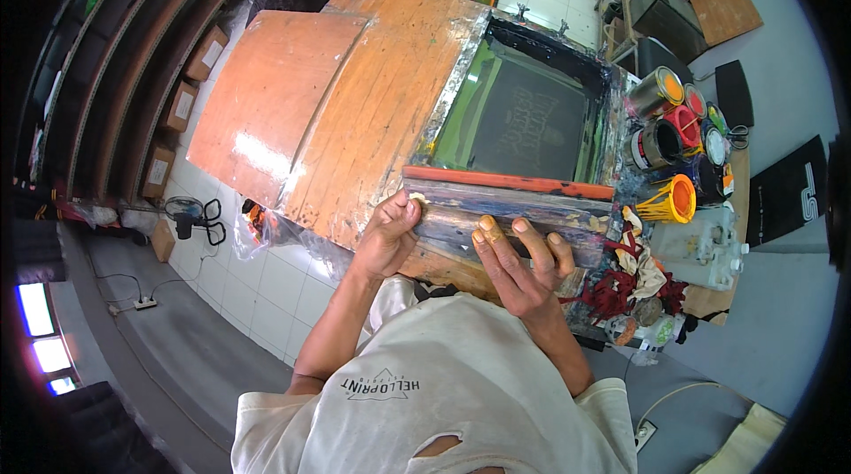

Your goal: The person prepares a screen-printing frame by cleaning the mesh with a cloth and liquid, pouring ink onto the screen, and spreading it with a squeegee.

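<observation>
A squeegee with a long, ink-stained wooden handle (pixel 443 221) and an orange-red blade (pixel 505 181) lies across the near side of a screen printing frame (pixel 456 106). My left hand (pixel 387 235) is closed at the squeegee's left end, pinching a small cream scrap (pixel 417 197) between thumb and fingers. Over the handle's right half, my right hand (pixel 523 270) has its fingers stretched and apart, with orange stains on them. Its thumb is hidden. The screen's dark green mesh shows a faint lettered design.
Ink cans (pixel 657 91) crowd the right side, with a tipped yellow-orange pot (pixel 681 199) nearest. Stained rags (pixel 643 274) lie beside a clear plastic container (pixel 700 248). A brown board (pixel 275 93) covers the table's left part. Shelves (pixel 133 66) and a fan (pixel 184 215) stand farther left.
</observation>
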A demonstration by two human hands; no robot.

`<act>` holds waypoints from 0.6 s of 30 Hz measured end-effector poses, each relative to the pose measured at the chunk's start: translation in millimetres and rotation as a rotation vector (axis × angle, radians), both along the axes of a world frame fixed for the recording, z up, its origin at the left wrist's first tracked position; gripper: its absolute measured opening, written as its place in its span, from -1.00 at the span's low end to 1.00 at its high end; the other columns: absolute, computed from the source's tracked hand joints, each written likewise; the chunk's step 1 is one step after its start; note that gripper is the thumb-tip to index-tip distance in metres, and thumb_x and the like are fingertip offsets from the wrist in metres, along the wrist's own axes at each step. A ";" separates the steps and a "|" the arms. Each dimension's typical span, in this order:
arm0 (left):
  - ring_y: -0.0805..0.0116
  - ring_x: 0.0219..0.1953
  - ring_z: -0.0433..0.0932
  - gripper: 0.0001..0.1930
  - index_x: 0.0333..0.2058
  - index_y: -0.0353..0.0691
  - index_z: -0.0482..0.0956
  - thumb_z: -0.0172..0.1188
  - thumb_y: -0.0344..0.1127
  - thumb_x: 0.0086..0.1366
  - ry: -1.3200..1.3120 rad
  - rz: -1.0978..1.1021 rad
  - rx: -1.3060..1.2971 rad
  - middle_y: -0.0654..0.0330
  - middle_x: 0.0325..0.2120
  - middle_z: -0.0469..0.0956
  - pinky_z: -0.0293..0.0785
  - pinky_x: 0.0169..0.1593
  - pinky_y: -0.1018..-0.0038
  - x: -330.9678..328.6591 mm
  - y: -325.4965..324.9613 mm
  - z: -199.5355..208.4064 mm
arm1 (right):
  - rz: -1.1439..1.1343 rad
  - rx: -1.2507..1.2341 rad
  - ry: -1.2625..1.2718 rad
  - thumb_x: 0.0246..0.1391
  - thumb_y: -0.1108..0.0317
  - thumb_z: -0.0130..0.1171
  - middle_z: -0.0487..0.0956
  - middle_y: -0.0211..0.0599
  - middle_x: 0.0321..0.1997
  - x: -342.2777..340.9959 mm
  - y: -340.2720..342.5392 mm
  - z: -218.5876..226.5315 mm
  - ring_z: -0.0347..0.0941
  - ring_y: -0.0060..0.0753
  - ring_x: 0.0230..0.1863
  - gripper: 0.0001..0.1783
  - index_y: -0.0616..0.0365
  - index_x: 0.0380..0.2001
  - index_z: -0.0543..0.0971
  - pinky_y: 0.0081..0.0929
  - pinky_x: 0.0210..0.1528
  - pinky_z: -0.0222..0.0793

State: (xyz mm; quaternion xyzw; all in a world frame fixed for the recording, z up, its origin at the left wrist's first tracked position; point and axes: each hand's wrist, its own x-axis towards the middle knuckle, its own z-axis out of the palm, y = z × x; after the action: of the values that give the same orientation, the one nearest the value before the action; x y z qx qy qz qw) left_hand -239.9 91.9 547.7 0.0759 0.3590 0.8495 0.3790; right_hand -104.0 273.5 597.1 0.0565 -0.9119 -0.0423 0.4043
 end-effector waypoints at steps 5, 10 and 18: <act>0.39 0.02 0.56 -0.67 0.13 -0.36 0.45 0.09 -0.32 0.48 -0.021 0.008 -0.001 0.17 -0.05 0.62 0.39 0.21 0.36 1.3 -1.2 3.5 | 0.008 0.004 0.002 0.15 0.13 0.31 0.69 -0.73 0.03 -0.9 -1.6 -0.4 0.39 -0.46 0.25 -0.81 -0.22 -0.17 0.73 -0.23 0.40 -0.02; 0.43 -0.01 0.56 -0.66 0.08 -0.37 0.47 0.13 -0.27 0.47 0.022 0.074 -0.088 0.18 -0.06 0.63 0.38 0.19 0.40 6.4 4.3 28.8 | 0.009 -0.105 0.015 0.06 0.22 0.41 0.70 -0.66 -0.03 -0.7 -4.7 -2.5 0.41 -0.40 0.11 -0.79 -0.14 -0.19 0.74 -0.19 0.27 0.09; 0.52 -0.15 0.52 -0.72 -0.05 -0.35 0.54 0.15 -0.25 0.43 0.342 0.264 -0.385 0.24 -0.21 0.62 0.42 0.01 0.54 27.9 8.4 65.3 | 0.076 -0.198 0.052 0.02 0.41 0.43 0.57 -0.38 0.11 -6.0 1.4 -16.8 0.39 -0.28 -0.01 -0.57 -0.05 0.01 0.67 -0.24 -0.05 0.29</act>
State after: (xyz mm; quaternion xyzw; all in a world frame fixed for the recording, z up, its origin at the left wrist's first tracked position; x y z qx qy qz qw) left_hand -212.0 100.3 612.9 0.0974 0.5791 0.7826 0.2064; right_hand -109.9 274.9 580.3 0.0498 -0.8979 0.0620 0.4329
